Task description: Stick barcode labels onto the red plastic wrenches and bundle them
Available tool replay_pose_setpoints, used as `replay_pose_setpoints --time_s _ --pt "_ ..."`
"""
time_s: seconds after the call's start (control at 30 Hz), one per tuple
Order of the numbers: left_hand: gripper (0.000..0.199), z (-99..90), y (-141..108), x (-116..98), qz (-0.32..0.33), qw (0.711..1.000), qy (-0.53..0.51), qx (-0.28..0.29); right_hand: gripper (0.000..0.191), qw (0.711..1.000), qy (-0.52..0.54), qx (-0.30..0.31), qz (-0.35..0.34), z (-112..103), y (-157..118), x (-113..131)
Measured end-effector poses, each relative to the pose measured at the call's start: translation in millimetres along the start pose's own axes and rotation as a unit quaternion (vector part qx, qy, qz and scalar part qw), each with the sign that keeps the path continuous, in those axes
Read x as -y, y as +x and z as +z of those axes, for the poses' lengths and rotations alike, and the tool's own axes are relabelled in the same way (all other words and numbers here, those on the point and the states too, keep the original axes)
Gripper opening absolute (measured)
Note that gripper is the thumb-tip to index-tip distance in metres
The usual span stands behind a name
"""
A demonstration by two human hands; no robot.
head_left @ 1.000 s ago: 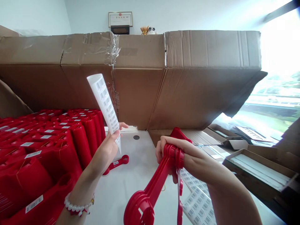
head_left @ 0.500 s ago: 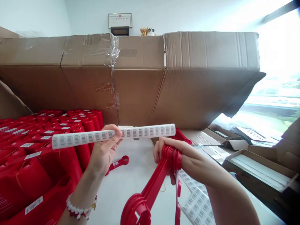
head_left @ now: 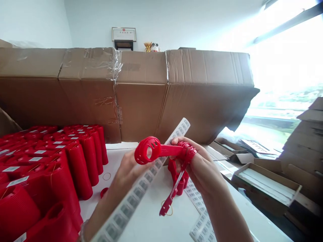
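My left hand (head_left: 128,178) is shut on a long white strip of barcode labels (head_left: 131,201), which runs diagonally across the palm from lower left to upper right. My right hand (head_left: 199,164) grips the looped end of a red plastic handled piece with a round slotted head (head_left: 147,150). That head sits just above my left fingers. A thin red strip (head_left: 171,196) hangs below my right hand, and more red plastic pieces (head_left: 178,178) lie partly hidden beneath it.
Stacked red ribbed plastic containers (head_left: 78,168) with white labels fill the left of the white table (head_left: 141,215). Tall cardboard boxes (head_left: 141,101) stand behind. Barcode label sheets (head_left: 199,208) lie at the front right, beside a shallow cardboard tray (head_left: 264,185) of white strips.
My left hand has moved right toward my right hand, and the label strip has swung from level to diagonal. The red piece has risen, its head now up beside my left hand.
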State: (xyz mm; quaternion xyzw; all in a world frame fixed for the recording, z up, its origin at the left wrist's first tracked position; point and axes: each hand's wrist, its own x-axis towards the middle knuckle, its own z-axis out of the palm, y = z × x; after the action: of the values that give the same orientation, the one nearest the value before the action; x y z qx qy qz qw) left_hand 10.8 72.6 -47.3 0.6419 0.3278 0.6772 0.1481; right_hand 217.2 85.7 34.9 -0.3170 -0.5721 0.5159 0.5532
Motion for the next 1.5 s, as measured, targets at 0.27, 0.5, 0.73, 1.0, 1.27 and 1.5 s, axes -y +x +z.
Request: replay_pose_setpoints --time_s 0.27,0.5,0.73,1.0,1.27,1.5 --pt "0.022 -32.3 20 -30 -0.101 0.993 0.049 -0.03 0.027 0.95 -0.251 0.182 -0.025 5 -25 12" --pt "0.027 -25.2 19 -65 -0.252 0.964 -0.085 0.028 0.029 0.855 -0.437 0.274 -0.047 38 -46 5" --pt "0.05 -30.0 21 -65 -0.336 0.934 -0.11 -0.042 0.041 0.851 -0.442 0.281 -0.029 40 -41 1" --pt "0.035 -29.9 23 -61 -0.306 0.94 -0.15 0.021 0.035 0.861 -0.418 0.286 -0.046 42 -39 -3" --pt "0.029 -31.6 22 -59 -0.29 0.952 -0.082 0.056 0.04 0.869 -0.404 0.281 -0.051 38 -38 -6" --pt "0.039 -36.3 24 -59 -0.279 0.955 -0.1 0.002 0.055 0.884 -0.37 0.281 -0.043 35 -34 -5"
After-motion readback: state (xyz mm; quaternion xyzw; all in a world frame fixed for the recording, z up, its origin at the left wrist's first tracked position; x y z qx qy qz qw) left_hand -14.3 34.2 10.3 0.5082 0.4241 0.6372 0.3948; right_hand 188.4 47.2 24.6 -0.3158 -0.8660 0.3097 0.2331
